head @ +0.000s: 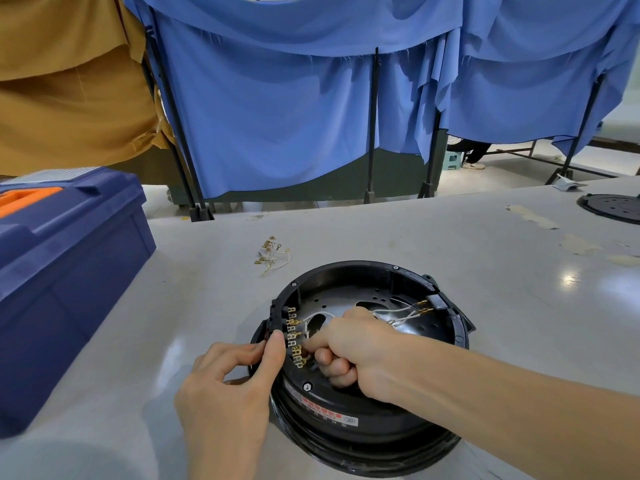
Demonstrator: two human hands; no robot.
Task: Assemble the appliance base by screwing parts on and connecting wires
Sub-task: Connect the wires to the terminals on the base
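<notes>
A round black appliance base (367, 275) lies open side up on the grey table (502, 271). A block with a row of brass terminals (293, 336) sits on its left inner wall. White wires (398, 315) run across the inside to brass connectors at the right wall. My left hand (235, 386) pinches the base's left rim beside the terminal block, thumb on top. My right hand (346, 348) reaches inside, fingers closed on a white wire end right at the terminals. The wire's tip is hidden by my fingers.
A dark blue toolbox (65, 271) with an orange handle stands at the left. A small pile of loose brass connectors and short wires (272, 252) lies beyond the base. A black perforated disc (611, 207) sits at the far right edge. Blue and tan cloths hang behind.
</notes>
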